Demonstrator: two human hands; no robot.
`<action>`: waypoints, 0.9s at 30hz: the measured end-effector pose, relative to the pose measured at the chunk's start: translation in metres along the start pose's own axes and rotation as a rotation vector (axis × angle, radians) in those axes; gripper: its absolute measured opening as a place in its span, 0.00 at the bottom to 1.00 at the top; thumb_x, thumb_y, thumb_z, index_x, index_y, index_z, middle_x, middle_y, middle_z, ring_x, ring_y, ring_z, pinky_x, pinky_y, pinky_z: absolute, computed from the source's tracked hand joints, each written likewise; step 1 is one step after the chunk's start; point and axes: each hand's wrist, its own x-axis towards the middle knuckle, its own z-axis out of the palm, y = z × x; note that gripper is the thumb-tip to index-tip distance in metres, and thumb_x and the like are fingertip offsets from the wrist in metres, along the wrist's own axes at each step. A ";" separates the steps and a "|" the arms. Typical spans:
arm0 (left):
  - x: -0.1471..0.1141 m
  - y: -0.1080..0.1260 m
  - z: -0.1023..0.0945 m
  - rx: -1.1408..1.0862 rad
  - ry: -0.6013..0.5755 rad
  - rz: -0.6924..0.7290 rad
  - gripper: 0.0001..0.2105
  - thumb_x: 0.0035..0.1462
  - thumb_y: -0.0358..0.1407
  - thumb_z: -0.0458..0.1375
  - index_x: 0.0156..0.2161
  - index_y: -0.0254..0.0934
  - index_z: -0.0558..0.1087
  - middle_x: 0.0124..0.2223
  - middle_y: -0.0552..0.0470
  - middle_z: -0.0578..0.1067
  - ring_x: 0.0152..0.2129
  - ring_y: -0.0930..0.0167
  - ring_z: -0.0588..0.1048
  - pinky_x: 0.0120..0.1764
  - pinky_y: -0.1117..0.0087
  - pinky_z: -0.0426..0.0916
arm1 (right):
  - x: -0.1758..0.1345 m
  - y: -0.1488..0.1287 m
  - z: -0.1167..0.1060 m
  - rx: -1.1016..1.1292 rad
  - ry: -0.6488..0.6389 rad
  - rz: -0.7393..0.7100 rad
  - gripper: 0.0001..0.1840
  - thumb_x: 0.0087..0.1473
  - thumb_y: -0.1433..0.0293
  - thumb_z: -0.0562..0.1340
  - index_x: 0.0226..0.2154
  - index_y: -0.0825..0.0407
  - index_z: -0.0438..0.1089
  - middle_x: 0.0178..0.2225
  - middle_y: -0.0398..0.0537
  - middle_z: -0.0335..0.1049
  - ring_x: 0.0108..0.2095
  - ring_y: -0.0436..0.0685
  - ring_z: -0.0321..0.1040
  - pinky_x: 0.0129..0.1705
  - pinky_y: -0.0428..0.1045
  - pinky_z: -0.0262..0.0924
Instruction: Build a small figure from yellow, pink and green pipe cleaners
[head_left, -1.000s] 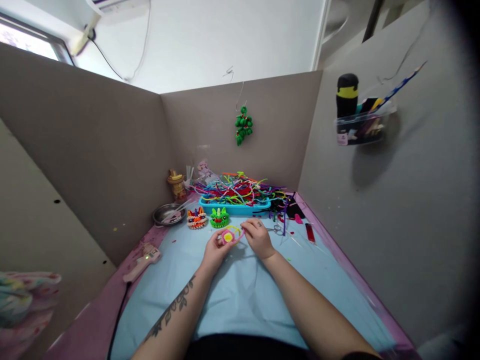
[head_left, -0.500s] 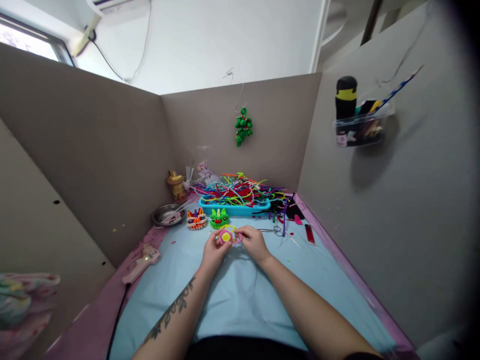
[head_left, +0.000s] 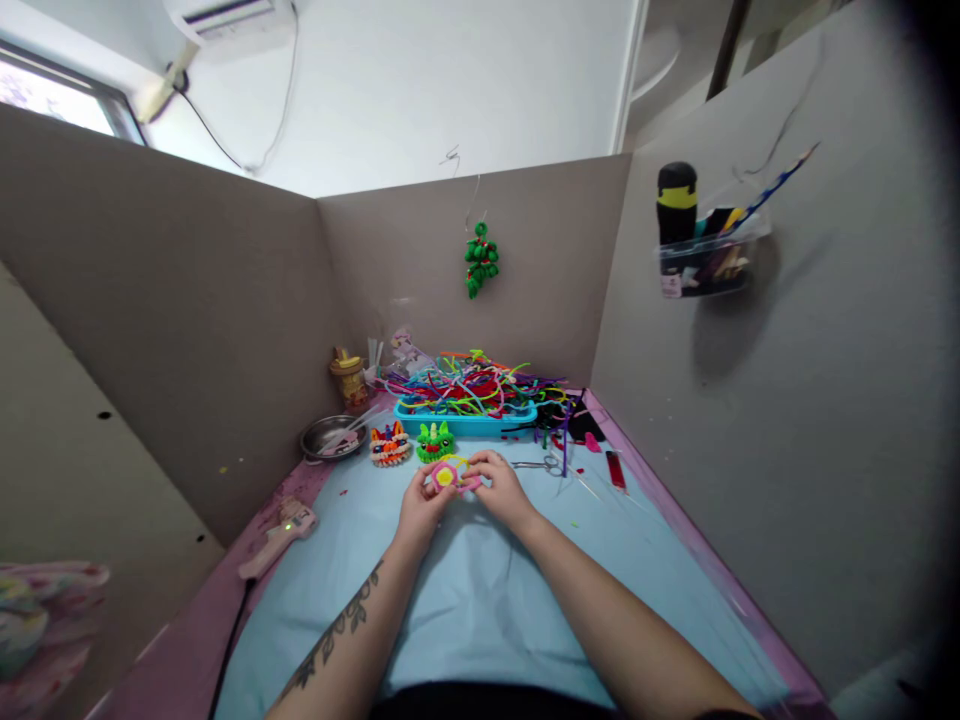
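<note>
Pinched in my left hand [head_left: 421,502] is a pink and yellow pipe-cleaner flower [head_left: 445,475], its yellow centre facing me. My right hand [head_left: 498,488] closes its fingertips on a pink pipe-cleaner loop [head_left: 469,484] at the flower's right side. A thin yellow strand arches over the top between the hands. Just beyond my hands stand a green pipe-cleaner animal head [head_left: 436,442] and an orange and white one [head_left: 390,445]. To the right of my right hand lies a pair of scissors [head_left: 551,464].
A blue tray [head_left: 465,424] heaped with pipe cleaners stands at the back. A metal bowl [head_left: 334,437] and a pink glue gun [head_left: 279,540] with a cord are on the left. A red strip [head_left: 616,470] lies right. Grey partitions [head_left: 480,210] enclose the table; a green ornament [head_left: 481,262] hangs there.
The pink loop at the flower's right has tilted lower, and my right fingers have shifted over it. My left hand keeps its grip. The whole view has shifted slightly.
</note>
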 end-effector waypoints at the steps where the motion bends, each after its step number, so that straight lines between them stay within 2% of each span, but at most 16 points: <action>1: 0.000 0.000 0.000 -0.001 -0.002 0.004 0.27 0.39 0.37 0.66 0.46 0.34 0.63 0.27 0.53 0.76 0.10 0.82 0.61 0.15 0.80 0.51 | 0.000 0.001 0.001 -0.016 -0.030 0.031 0.05 0.42 0.73 0.62 0.26 0.50 0.74 0.39 0.50 0.66 0.43 0.57 0.62 0.48 0.55 0.56; 3: 0.001 0.000 -0.001 -0.006 0.001 0.010 0.27 0.39 0.37 0.65 0.46 0.34 0.63 0.27 0.54 0.76 0.09 0.83 0.59 0.14 0.80 0.49 | -0.001 0.003 0.002 -0.044 -0.099 0.074 0.08 0.40 0.72 0.65 0.29 0.50 0.73 0.44 0.51 0.62 0.48 0.59 0.58 0.51 0.57 0.52; 6: 0.002 -0.001 -0.002 -0.019 0.010 0.007 0.27 0.39 0.37 0.66 0.46 0.34 0.63 0.28 0.52 0.76 0.11 0.82 0.63 0.16 0.80 0.53 | -0.005 0.003 0.007 -0.054 -0.184 0.108 0.21 0.31 0.70 0.69 0.35 0.49 0.70 0.51 0.50 0.55 0.53 0.62 0.50 0.55 0.57 0.49; 9: 0.003 -0.003 -0.003 -0.039 -0.003 -0.007 0.29 0.38 0.37 0.66 0.47 0.34 0.62 0.29 0.50 0.76 0.15 0.79 0.68 0.18 0.80 0.56 | -0.008 0.001 0.014 -0.037 -0.187 0.134 0.30 0.28 0.69 0.70 0.40 0.50 0.67 0.53 0.51 0.51 0.55 0.63 0.48 0.55 0.56 0.49; 12: 0.005 -0.006 -0.005 -0.053 -0.018 -0.009 0.29 0.38 0.37 0.66 0.47 0.34 0.62 0.27 0.52 0.76 0.12 0.81 0.64 0.15 0.81 0.52 | -0.009 0.001 0.019 -0.018 -0.119 0.114 0.24 0.35 0.67 0.67 0.40 0.50 0.67 0.50 0.51 0.55 0.53 0.61 0.52 0.55 0.56 0.50; 15: 0.006 -0.007 -0.006 -0.058 -0.010 0.006 0.28 0.39 0.38 0.66 0.46 0.34 0.63 0.24 0.56 0.73 0.08 0.85 0.55 0.13 0.81 0.46 | -0.007 0.003 0.020 0.000 -0.087 0.065 0.13 0.43 0.70 0.62 0.36 0.50 0.69 0.48 0.50 0.59 0.51 0.58 0.55 0.54 0.54 0.51; 17: 0.006 -0.006 -0.006 -0.067 -0.002 0.005 0.27 0.39 0.39 0.66 0.45 0.34 0.63 0.23 0.58 0.72 0.08 0.85 0.53 0.13 0.81 0.45 | -0.006 0.007 0.018 0.003 -0.072 0.056 0.11 0.46 0.72 0.60 0.35 0.50 0.70 0.48 0.50 0.60 0.50 0.57 0.57 0.53 0.54 0.52; 25: 0.005 -0.003 -0.005 -0.080 0.027 -0.009 0.27 0.38 0.40 0.66 0.44 0.35 0.63 0.21 0.61 0.68 0.09 0.85 0.52 0.13 0.81 0.45 | -0.005 0.004 0.011 -0.056 0.098 -0.059 0.06 0.48 0.73 0.60 0.29 0.50 0.73 0.36 0.49 0.68 0.41 0.57 0.63 0.46 0.54 0.57; 27: 0.004 -0.002 -0.005 -0.090 0.044 0.001 0.27 0.38 0.40 0.66 0.45 0.34 0.62 0.21 0.61 0.68 0.09 0.85 0.52 0.13 0.81 0.45 | -0.006 -0.003 0.008 -0.075 0.096 -0.096 0.04 0.47 0.73 0.61 0.28 0.50 0.72 0.33 0.49 0.68 0.39 0.57 0.63 0.44 0.54 0.58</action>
